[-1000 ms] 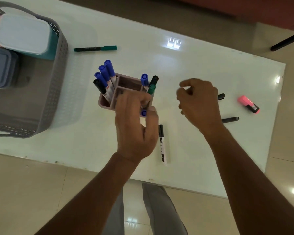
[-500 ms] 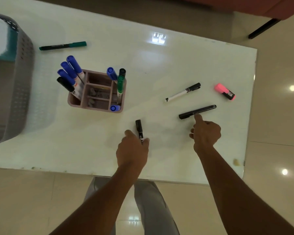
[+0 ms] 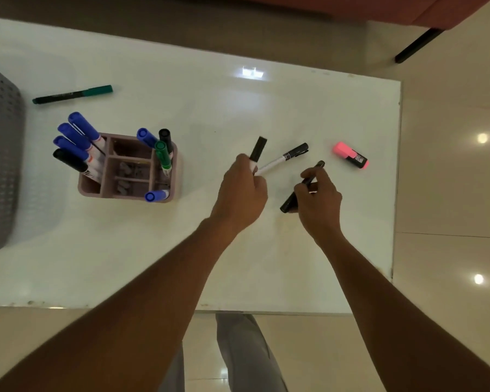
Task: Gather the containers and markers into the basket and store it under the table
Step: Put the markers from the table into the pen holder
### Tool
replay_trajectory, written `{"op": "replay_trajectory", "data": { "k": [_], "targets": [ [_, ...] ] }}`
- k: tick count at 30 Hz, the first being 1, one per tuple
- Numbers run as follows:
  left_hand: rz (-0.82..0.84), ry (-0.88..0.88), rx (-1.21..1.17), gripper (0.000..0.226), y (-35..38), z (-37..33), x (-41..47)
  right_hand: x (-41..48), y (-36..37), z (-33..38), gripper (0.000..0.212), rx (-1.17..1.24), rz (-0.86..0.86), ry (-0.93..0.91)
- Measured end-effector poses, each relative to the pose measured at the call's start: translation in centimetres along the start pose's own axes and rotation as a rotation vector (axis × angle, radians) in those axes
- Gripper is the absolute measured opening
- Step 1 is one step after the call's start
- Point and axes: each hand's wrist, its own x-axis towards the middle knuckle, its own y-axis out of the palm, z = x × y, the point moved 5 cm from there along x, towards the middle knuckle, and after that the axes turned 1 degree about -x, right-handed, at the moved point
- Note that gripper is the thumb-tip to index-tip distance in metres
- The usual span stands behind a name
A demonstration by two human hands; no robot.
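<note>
While half a second back only reaching, now left hand (image 3: 242, 190) gripping black-capped marker (image 3: 257, 149), right hand (image 3: 318, 198) gripping black marker (image 3: 300, 188). Both lifted off table (image 3: 181, 264); next stop organizer (image 3: 128, 166), basket (image 3: 0, 165) far left.
</note>
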Motion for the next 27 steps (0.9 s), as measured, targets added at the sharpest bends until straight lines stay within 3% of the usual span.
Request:
{"op": "replay_trajectory", "data": {
  "k": [5,9,13,17,20,23,27],
  "targets": [
    [0.119,0.005,0.360,0.032,1.9,0.3,3.6,0.1,-0.4,-0.5,0.023,0.218,0.078,0.000],
    [0.071,-0.009,0.434,0.022,3.0,0.9,3.7,-0.2,-0.9,-0.4,0.041,0.384,0.136,-0.010],
    [-0.003,-0.105,0.080,0.018,2.7,0.8,1.5,-1.0,-1.0,-0.1,0.033,0.343,0.184,-0.033],
    [-0.048,-0.102,-0.212,0.016,1.0,-1.6,-2.8,-2.1,-1.7,2.8,0.012,0.419,0.110,-0.073],
    [-0.138,-0.116,-0.388,0.015,-1.5,-3.3,-6.1,-3.8,-1.2,6.3,0.015,0.429,0.143,-0.169],
    [-0.268,-0.079,-0.471,0.011,-5.4,-4.2,-8.2,-6.1,0.9,10.6,0.014,0.384,0.218,-0.276],
    [-0.465,0.021,-0.443,0.027,-11.9,-4.1,-9.4,-8.5,4.4,15.7,0.017,0.198,0.230,-0.442]
  ]
}}
